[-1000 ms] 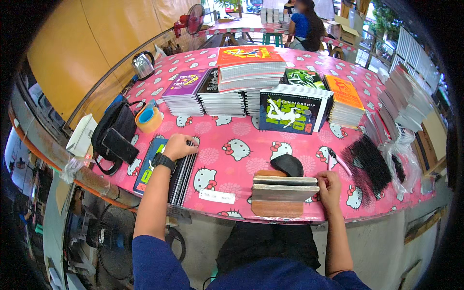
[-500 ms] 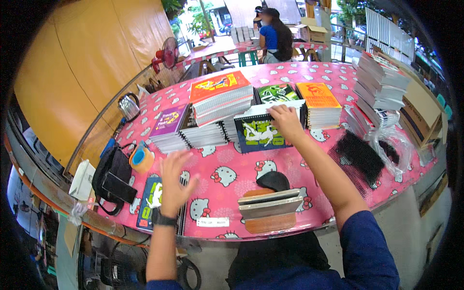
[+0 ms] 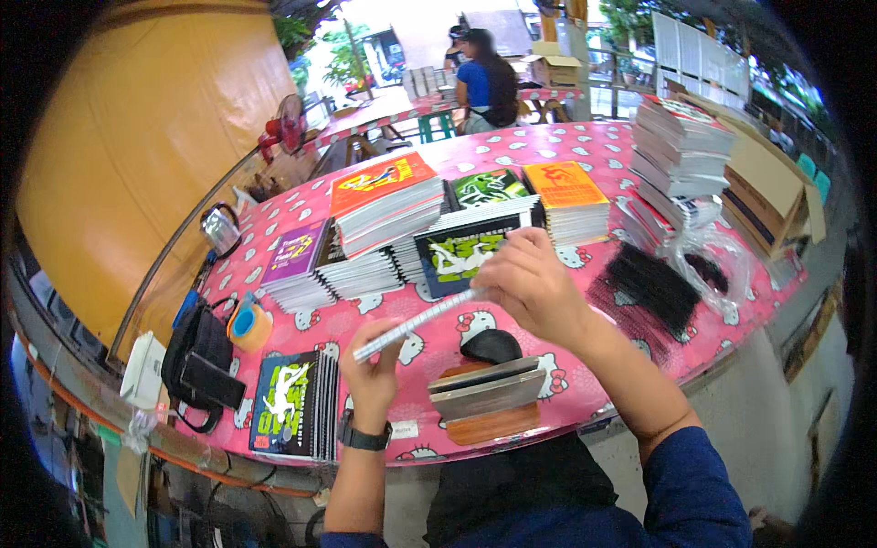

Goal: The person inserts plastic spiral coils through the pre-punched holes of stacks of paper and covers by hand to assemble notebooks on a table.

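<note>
Between both hands is a thin spiral-bound notebook [image 3: 422, 322], seen nearly edge-on, so its cover is hidden. My left hand [image 3: 373, 373], with a dark watch at the wrist, grips its lower left end. At the upper right end my right hand [image 3: 530, 285] pinches it with curled fingers. Just behind the right hand a row of dark notebooks [image 3: 448, 260] with a green and white cover leans in a stack. A smaller pile of matching notebooks [image 3: 283, 402] lies on the table left of my left wrist.
Red [image 3: 384, 187], purple [image 3: 297, 251] and orange [image 3: 566, 187] notebook piles line the middle of the pink tablecloth. A wooden holder [image 3: 493, 425] with grey boards sits near me. Black bag [image 3: 201, 356] and tape rolls [image 3: 248, 324] are left; black mesh [image 3: 649, 292] and tall book stacks [image 3: 681, 155] right.
My right hand has come away from the dark stack and moved toward me with a notebook. My left hand has moved right from above the small pile and now holds it too.
</note>
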Motion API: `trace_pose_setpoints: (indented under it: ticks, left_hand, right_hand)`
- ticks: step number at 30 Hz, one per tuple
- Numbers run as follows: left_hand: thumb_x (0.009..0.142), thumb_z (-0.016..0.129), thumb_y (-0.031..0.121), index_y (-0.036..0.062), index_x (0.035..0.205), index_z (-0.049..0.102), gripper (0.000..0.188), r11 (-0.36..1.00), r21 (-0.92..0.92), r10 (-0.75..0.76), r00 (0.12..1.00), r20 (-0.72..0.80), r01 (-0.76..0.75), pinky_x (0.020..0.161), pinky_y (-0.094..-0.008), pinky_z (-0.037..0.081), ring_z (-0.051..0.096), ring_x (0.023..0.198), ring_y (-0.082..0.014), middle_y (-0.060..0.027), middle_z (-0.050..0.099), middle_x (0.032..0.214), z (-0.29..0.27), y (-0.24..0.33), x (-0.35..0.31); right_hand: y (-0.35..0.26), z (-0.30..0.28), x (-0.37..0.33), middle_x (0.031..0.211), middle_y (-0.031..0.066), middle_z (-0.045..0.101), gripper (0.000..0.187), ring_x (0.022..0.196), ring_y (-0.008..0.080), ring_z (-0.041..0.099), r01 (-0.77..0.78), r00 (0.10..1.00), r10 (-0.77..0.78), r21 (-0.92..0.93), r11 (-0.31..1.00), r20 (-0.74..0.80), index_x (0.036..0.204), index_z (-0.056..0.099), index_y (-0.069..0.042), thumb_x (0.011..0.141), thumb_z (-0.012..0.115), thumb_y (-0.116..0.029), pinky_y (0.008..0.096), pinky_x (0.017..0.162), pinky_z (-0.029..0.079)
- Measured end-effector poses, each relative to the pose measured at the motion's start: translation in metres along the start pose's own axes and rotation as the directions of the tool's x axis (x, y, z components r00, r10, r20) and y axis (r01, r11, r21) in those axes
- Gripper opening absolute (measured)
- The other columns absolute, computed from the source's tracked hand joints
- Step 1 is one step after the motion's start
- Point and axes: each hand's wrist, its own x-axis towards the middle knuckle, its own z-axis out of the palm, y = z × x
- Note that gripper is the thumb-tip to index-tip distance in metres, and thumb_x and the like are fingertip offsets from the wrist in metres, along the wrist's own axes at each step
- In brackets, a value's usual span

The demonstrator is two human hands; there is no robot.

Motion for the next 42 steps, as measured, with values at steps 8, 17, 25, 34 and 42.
trace_pose_setpoints:
  ticks: [8,17,25,34,42]
  left_hand:
    - [0.078,0.069,0.005,-0.0012,0.102,0.056,0.028,0.880,-0.436,-0.225,0.974,-0.033,0.189,0.077,-0.0267,0.044,0.057,0.084,-0.0138,-0.0058,0.061,0.091,0.021,0.027,-0.036]
    - [0.078,0.070,0.006,0.0001,0.103,0.052,0.032,0.885,-0.346,-0.283,0.950,0.130,0.311,0.077,-0.0258,0.043,0.054,0.085,-0.0125,-0.0055,0.058,0.092,0.022,0.034,-0.045]
    - [0.091,0.049,0.016,-0.0011,0.127,0.040,0.041,0.771,-0.368,-0.528,0.845,0.085,0.520,0.093,-0.0297,0.036,0.049,0.102,-0.0176,-0.0100,0.052,0.113,0.011,-0.016,-0.094]
    - [0.092,0.046,0.024,-0.0015,0.130,0.034,0.048,0.773,-0.595,-0.406,0.892,-0.199,0.219,0.089,-0.0311,0.038,0.048,0.106,-0.0189,-0.0117,0.049,0.117,-0.004,-0.048,-0.060]
    - [0.084,0.057,0.012,0.0019,0.103,0.054,0.022,0.769,-0.534,-0.484,0.866,-0.126,0.352,0.065,-0.0218,0.042,0.052,0.071,-0.0087,-0.0027,0.055,0.082,0.008,-0.033,-0.032]
  right_hand:
    - [-0.014,-0.019,-0.116,0.088,0.0071,0.061,0.036,0.084,0.0160,0.056,-0.737,0.665,0.664,0.445,0.509,0.341,0.105,0.057,-0.001,0.074,0.071,-0.013,0.0291,0.078,0.044]
    - [-0.025,-0.008,-0.156,0.085,0.0043,0.064,0.016,0.067,0.0088,0.057,-0.746,0.617,0.727,0.518,0.418,0.301,0.098,0.061,0.000,0.083,0.060,-0.005,0.0245,0.054,0.046]
    - [-0.061,0.039,-0.193,0.120,0.0249,0.048,0.064,0.111,0.0383,0.047,-0.854,0.515,0.762,0.312,0.417,0.392,0.133,0.030,-0.001,0.072,0.051,0.004,0.0396,0.094,0.039]
    - [-0.041,0.026,-0.183,0.114,0.0224,0.054,0.045,0.108,0.0340,0.051,-0.792,0.588,0.702,0.111,0.600,0.402,0.115,0.053,0.001,0.070,0.050,0.002,0.0385,0.093,0.041]
    - [0.097,-0.047,-0.232,0.098,0.0126,0.056,0.029,0.091,0.0319,0.053,-0.545,0.464,0.886,-0.792,0.275,-0.012,0.097,0.056,-0.005,0.069,0.061,-0.009,0.0434,0.076,0.045]
